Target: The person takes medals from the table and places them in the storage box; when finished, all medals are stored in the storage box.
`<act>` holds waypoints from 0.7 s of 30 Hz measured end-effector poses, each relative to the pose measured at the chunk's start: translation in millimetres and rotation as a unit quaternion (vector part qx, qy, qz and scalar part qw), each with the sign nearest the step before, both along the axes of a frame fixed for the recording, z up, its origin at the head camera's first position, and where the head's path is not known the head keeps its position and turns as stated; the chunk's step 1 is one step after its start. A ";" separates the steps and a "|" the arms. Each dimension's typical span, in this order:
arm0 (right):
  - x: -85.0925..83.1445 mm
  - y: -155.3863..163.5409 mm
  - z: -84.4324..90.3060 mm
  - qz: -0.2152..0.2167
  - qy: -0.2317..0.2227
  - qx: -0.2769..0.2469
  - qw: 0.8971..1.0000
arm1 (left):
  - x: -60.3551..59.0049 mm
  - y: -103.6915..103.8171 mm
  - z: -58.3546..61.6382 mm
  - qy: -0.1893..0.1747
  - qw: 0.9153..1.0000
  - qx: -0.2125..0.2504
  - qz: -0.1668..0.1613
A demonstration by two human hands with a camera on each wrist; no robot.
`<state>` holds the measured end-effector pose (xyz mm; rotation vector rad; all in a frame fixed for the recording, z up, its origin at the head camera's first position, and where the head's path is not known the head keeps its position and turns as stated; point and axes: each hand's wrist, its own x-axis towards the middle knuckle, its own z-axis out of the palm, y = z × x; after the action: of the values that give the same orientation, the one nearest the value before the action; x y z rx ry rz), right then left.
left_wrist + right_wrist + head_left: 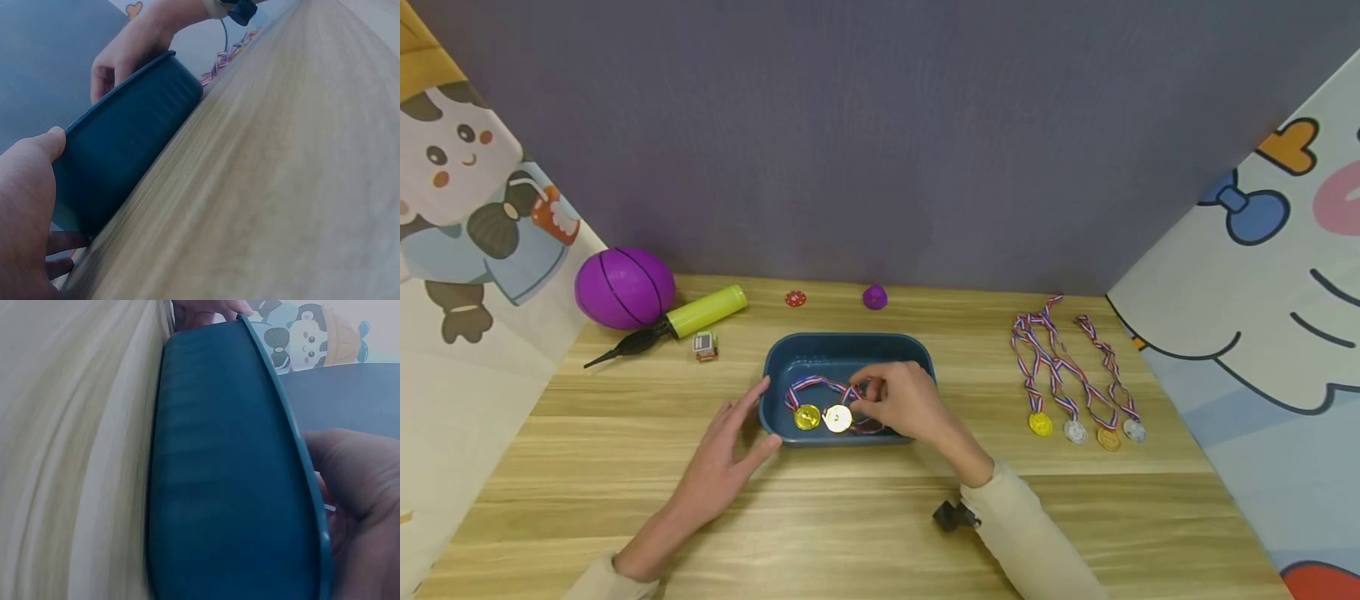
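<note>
A dark blue plastic bin (pixel 842 342) stands on the wooden table. Inside it lie two gold medals, a left one (pixel 807 417) and a right one (pixel 838 418), with red, white and blue ribbons. My right hand (pixel 904 402) reaches over the near side into the bin, its curled fingers pinching the ribbon (pixel 852 393) by the right medal. In the right wrist view the bin's wall hides most of those fingers. Spread at the bin's left end, my left hand (pixel 722 462) touches it with thumb and fingers fairly straight; the left wrist view shows the thumb (pixel 55 140) at the rim.
Several ribboned medals (pixel 1076 432) lie on the right of the table. At the back left are a purple ball (pixel 625 288), a yellow-and-black hand pump (pixel 707 312) and a small box (pixel 705 345). A red chip (pixel 795 298) and a small purple object (pixel 875 297) lie behind the bin.
</note>
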<state>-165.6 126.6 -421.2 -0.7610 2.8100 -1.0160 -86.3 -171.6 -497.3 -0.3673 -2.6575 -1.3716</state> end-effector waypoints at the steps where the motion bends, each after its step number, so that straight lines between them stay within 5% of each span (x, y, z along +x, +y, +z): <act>1: 0.7 1.9 0.2 -0.005 0.002 -0.008 1.000 | -0.1 0.1 -0.1 0.001 1.000 0.000 0.000; 13: 13.9 34.6 -3.1 -0.063 0.112 -0.112 0.985 | 1.5 0.5 1.9 -0.003 1.000 0.000 0.001; 21: 26.0 53.2 -9.8 -0.086 0.120 -0.142 0.979 | 0.8 -0.3 0.9 -0.004 1.000 -0.001 0.000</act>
<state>-139.6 179.8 -431.0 -0.7171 3.0143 -1.4713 -85.6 -171.9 -496.3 -0.3615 -2.6646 -1.3743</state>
